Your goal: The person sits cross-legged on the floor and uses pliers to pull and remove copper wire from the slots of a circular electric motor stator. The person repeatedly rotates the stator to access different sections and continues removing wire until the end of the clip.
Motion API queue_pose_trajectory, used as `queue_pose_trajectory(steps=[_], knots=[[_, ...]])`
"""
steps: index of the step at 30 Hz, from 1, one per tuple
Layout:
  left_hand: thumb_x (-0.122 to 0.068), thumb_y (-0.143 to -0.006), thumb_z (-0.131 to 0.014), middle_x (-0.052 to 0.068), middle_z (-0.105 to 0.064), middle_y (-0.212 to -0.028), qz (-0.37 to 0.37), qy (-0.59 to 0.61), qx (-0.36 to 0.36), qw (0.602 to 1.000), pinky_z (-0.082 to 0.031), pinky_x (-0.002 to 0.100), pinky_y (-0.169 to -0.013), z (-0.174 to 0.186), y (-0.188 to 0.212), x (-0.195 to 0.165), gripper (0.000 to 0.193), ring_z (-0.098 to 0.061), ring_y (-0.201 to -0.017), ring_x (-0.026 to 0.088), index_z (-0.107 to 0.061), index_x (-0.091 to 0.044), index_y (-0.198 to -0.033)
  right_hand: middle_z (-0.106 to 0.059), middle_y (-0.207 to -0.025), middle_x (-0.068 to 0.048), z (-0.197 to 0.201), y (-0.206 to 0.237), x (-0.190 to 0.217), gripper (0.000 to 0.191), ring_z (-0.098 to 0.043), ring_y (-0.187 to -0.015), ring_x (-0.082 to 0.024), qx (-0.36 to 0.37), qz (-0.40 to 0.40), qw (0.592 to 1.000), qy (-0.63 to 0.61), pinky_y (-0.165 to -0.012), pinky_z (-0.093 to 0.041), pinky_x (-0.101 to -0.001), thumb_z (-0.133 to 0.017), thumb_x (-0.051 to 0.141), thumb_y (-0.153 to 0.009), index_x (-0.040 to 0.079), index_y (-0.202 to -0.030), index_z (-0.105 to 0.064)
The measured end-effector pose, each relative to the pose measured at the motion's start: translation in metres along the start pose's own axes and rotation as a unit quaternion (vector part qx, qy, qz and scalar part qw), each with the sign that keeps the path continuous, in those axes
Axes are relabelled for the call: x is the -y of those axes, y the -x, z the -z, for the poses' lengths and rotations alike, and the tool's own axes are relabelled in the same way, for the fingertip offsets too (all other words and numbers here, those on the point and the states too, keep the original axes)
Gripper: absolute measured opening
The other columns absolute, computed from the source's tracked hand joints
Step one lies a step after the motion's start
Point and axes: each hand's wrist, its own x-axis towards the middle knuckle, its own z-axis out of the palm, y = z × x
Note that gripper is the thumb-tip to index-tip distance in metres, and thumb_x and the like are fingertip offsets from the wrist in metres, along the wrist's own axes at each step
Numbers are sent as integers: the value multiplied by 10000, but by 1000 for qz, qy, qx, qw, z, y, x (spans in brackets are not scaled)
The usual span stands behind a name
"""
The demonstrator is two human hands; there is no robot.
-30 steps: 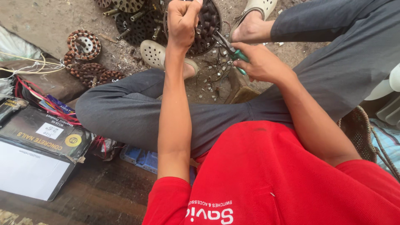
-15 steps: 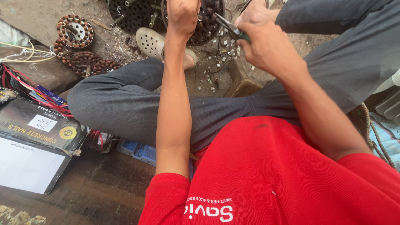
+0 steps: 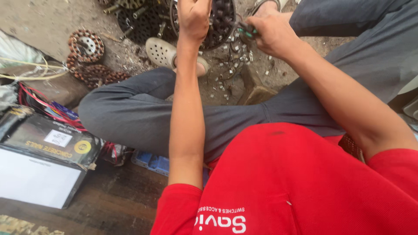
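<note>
Gripping the dark round stator (image 3: 220, 21), left hand (image 3: 193, 17).

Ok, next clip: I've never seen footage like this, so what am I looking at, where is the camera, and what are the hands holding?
There is no machine here. The one camera sits on a person's head and looks down, so you see their red shirt, grey trousers and both bare arms from above. The person sits with legs bent over dusty ground.

The left hand grips a round dark motor winding, a ring wrapped in wire coils. The right hand is closed around a small green-handled tool whose tip meets the winding; the tip itself is too hidden to name the tool surely.

Small pale scraps and wire bits lie scattered under the hands. To the left lie copper-coloured coil rings, and nearer the camera a dark cardboard box beside red wires. A pale perforated clog shows on one foot.
</note>
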Motion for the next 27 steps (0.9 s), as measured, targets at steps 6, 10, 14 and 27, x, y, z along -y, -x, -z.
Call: queue_pose_trajectory(steps=[6, 10, 14, 27], knots=[[-60, -1038, -525, -6, -449, -568, 94, 235, 0, 967, -291, 325, -496, 6, -10, -33, 384, -405, -496, 110, -465, -43, -658, -644, -787, -238, -13, -2, 2, 308, -644, -751, -423, 85, -60, 993, -56, -684, -485, -518, -711, 276, -1002, -18, -1063, -644], [-93, -1068, -569, -32, -390, -535, 99, 248, 6, 964, -205, 292, -468, 6, -15, -47, 500, -298, -465, 77, -404, -68, -597, -632, -801, -187, -14, -14, -2, 427, -633, -739, -323, 115, -59, 983, -128, -661, -477, -462, -721, 367, -1014, -47, -990, -618], [-134, -1069, -565, -41, -384, -528, 111, 260, 13, 959, -204, 288, -467, 8, -17, -51, 508, -285, -464, 69, -430, -61, -585, -636, -812, -144, -7, -18, -3, 404, -563, -708, -211, 238, -245, 878, -335, -623, -446, -394, -708, 388, -980, 14, -1131, -683], [-153, -1060, -596, -44, -380, -516, 134, 265, 24, 955, -202, 295, -465, 10, -19, -45, 552, -288, -463, 67, -406, -78, -548, -637, -1232, -200, 12, 11, 11, 598, -706, -989, -365, 302, -195, 522, -773, -750, -611, -528, -646, 106, -898, 10, -1458, -460]])
